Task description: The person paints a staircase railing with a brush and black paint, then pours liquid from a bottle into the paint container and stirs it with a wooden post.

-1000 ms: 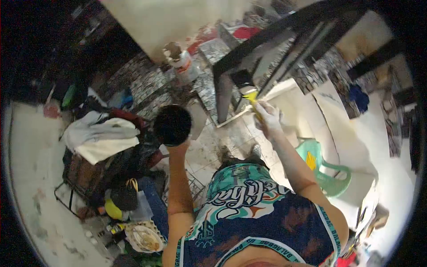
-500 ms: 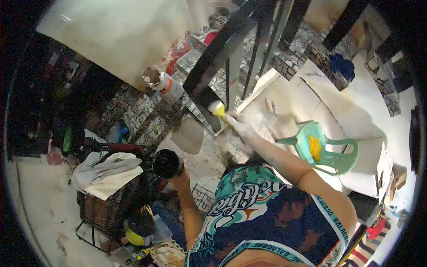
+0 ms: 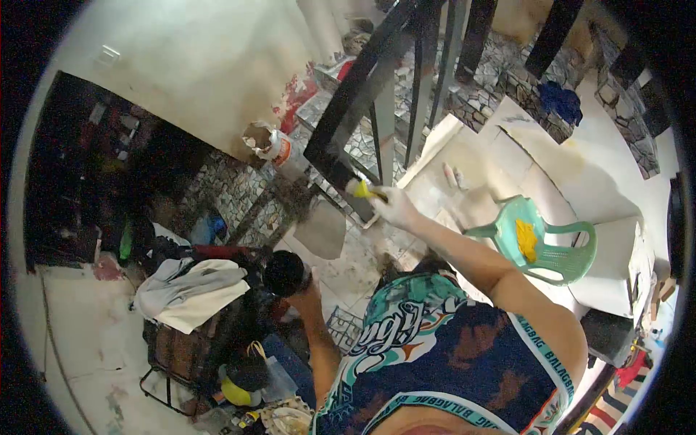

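My right hand [image 3: 397, 209] is closed around a paintbrush [image 3: 360, 190] with a yellow part near its pale bristles. The bristle end is at the lower part of a dark railing [image 3: 335, 161]; whether it touches cannot be made out. To the left, my left hand [image 3: 303, 291] grips a round container [image 3: 284, 273] that looks black inside, held away from the railing at about waist height. Its contents are too dark to tell.
A green plastic chair [image 3: 562, 262] with a yellow cloth [image 3: 525, 241] stands to the right. A white bucket [image 3: 288, 158] sits by the stone-patterned steps. Grey and cream cloths [image 3: 192, 290] cover a stacked pile at left. A blue cloth [image 3: 560, 103] lies on the steps.
The whole view has shifted slightly, with most things now further right. The paintbrush has turned a little and sits slightly lower against the railing. Both hands keep their holds.
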{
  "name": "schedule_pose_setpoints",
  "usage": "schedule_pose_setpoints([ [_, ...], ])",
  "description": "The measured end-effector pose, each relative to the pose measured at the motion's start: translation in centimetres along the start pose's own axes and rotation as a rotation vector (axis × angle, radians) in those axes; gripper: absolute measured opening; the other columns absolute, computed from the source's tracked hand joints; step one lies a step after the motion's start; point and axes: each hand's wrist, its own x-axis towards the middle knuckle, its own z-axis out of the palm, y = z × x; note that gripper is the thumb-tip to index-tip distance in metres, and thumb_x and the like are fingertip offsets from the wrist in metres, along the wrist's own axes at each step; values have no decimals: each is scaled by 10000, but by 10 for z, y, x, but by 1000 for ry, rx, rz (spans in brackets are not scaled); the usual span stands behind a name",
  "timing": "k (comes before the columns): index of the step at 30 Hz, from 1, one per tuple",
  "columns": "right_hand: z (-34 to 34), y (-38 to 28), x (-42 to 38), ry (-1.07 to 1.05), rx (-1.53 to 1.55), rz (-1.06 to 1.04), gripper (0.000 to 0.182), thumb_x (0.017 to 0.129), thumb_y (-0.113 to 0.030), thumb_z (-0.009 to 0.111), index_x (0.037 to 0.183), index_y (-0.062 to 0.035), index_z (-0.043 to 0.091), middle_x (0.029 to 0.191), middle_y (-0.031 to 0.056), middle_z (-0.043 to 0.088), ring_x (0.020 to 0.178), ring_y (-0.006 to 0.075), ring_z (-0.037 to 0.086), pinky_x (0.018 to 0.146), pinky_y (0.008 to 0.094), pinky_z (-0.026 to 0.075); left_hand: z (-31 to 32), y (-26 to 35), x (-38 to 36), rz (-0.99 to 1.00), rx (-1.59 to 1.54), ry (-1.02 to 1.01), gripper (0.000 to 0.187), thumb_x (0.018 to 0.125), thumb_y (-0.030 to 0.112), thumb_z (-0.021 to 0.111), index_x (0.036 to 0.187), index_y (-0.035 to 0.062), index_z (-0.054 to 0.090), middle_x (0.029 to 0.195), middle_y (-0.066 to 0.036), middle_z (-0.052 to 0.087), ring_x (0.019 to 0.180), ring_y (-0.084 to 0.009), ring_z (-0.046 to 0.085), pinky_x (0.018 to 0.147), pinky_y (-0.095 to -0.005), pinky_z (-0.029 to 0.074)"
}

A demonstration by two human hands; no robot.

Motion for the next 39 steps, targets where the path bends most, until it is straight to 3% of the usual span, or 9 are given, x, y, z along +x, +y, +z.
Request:
schedule_pose_setpoints([
  [4,-36,-68,8,-31,-122,28,289,964,-192,640,1147,22,704,936,226,729,863,238,729,764,372,544,6,8,11,6,-498,14,537,810,275,844,1232,0,658,1289,-155,671,1165,-353,642,1032,-517,466],
  [6,-25,-58,12,86,-132,-139,286,955,-163,633,1168,21,687,933,237,705,821,349,703,751,438,537,53,-52,-4,490,231,76,535,800,247,853,1227,-9,655,1262,-145,683,1144,-343,648,1032,-491,470],
  [9,-22,-40,7,-74,-354,-246,274,931,-120,632,1165,20,660,871,236,667,843,443,640,787,492,529,44,-15,5,386,258,99,531,787,212,866,1219,-15,656,1213,-141,701,1123,-325,653,1031,-456,473],
  [14,-20,-58,6,-17,-423,-367,278,935,-111,599,1183,6,640,947,251,661,886,441,645,814,510,518,15,38,9,-171,-509,-12,429,793,225,858,1119,-8,706,1151,-140,725,1094,-318,668,1018,-456,476],
  [21,-20,-73,10,35,-479,-463,185,932,-116,587,1068,-5,643,881,252,648,858,449,634,765,522,504,7,35,15,361,-51,114,294,811,190,845,987,4,700,1065,-95,733,970,-267,704,961,-441,500],
  [24,-30,-60,19,-190,-523,-277,255,922,-98,602,1165,-30,644,906,248,649,850,445,634,768,514,507,6,38,6,99,-318,-40,297,828,98,811,1076,9,673,1089,-89,726,1015,-225,697,924,-407,516],
  [28,-25,-85,16,19,-458,-395,213,899,-84,598,1088,-15,666,905,246,666,877,455,636,775,523,502,36,11,-10,105,-362,39,421,822,35,800,1201,11,617,1149,-110,699,1094,-221,670,928,-373,524],
  [33,-37,-63,23,-289,-590,-227,245,877,-56,599,1090,22,692,957,277,677,907,451,660,828,514,513,34,15,-7,-441,-1347,37,517,794,-42,794,1265,-2,584,1228,-147,668,1161,-248,638,969,-395,524],
  [39,-98,-15,66,276,-328,-244,294,985,-49,588,1267,-42,671,1041,130,722,938,203,689,811,333,536,18,19,-4,-49,-489,57,378,794,30,819,1138,3,665,1154,-138,703,1127,-279,653,956,-449,527],
])
